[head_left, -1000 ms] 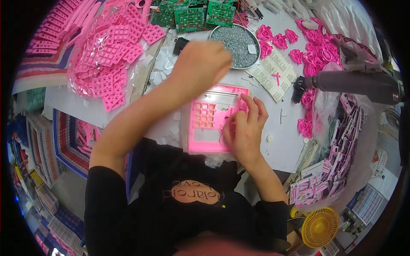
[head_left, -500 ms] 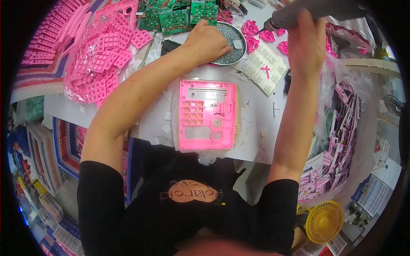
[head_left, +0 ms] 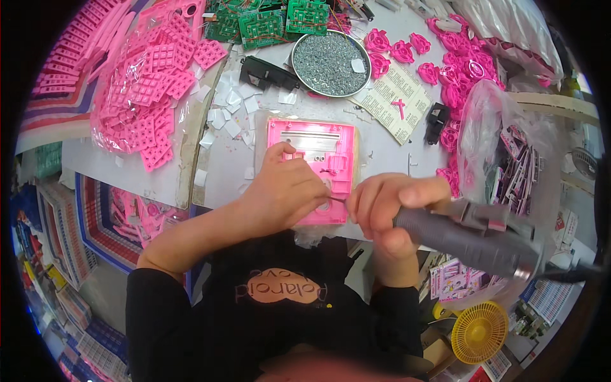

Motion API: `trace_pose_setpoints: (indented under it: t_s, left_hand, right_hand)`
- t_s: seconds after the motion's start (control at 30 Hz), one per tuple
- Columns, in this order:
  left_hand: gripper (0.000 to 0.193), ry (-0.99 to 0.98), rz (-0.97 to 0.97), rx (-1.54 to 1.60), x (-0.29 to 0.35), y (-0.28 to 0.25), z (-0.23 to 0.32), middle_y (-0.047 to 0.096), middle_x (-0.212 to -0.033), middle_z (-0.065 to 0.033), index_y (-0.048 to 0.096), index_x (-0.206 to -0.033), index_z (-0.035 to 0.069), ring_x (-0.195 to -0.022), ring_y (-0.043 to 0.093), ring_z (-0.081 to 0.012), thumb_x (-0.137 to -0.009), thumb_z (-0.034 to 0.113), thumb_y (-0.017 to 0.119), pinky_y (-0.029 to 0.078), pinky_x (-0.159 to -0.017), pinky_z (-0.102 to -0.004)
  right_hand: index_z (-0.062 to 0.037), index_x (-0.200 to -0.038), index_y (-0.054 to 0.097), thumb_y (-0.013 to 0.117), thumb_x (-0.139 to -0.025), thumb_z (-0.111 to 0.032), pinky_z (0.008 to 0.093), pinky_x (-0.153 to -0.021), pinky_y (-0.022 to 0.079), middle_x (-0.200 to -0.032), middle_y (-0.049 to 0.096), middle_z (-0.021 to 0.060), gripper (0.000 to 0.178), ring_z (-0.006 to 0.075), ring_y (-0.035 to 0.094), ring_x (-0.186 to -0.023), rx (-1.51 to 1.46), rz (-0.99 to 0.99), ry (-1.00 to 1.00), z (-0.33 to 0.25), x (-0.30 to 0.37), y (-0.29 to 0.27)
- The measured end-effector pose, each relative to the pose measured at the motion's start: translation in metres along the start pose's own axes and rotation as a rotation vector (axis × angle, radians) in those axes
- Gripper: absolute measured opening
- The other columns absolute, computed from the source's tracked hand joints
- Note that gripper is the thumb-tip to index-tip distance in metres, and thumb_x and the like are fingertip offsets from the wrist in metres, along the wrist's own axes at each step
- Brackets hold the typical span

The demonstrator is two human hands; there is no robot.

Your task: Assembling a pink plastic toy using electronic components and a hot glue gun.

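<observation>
A grey electric screwdriver (head_left: 468, 242) lies sideways in my right hand (head_left: 398, 207), whose fingers wrap its front end. Its thin bit points left and reaches the fingertips of my left hand (head_left: 286, 190). That hand is closed in a pinch over the lower part of a pink plastic casing (head_left: 342, 153); whatever it pinches is too small or hidden to make out. The casing lies flat with its inner side up, a metal strip near its far edge. My left hand covers its square key holes. Beyond it stands a round metal dish (head_left: 328, 60) full of small screws.
Green circuit boards (head_left: 262, 28) are piled at the back. A clear bag of pink keypads (head_left: 153, 83) lies at the left. Black parts (head_left: 267, 74) and printed paper (head_left: 398, 95) flank the dish. Pink rings (head_left: 453, 70) and a bag of printed pieces (head_left: 519, 172) occupy the right.
My left hand has come from the screw dish down to the casing. My right hand has brought the screwdriver from the far right down to the casing, its bit now at my left fingertips.
</observation>
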State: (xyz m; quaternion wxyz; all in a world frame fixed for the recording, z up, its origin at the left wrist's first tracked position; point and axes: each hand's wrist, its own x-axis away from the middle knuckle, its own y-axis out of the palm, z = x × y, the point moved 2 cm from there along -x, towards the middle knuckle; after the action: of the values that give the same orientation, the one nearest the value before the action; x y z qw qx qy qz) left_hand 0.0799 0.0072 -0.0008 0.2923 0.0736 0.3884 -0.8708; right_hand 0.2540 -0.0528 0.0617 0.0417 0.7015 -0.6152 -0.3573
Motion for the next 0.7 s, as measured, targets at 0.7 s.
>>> trace_pose_setpoints:
  t_s: [0.7]
  left_hand:
    - [0.031, 0.167, -0.139, -0.392, 0.008, 0.014, -0.003, 0.062, -0.107, 0.0033, 0.069, -0.101, 0.013, -0.112, 0.056, -0.0159, -0.078, 0.032, 0.077, 0.030, -0.112, -0.0567]
  right_hand:
    - [-0.0063, -0.118, 0.045, 0.070, -0.094, -0.015, 0.0342, -0.054, 0.047, -0.063, 0.053, 0.0040, 0.035, 0.0164, 0.049, -0.054, 0.379, 0.150, 0.000, 0.023, 0.024, -0.017]
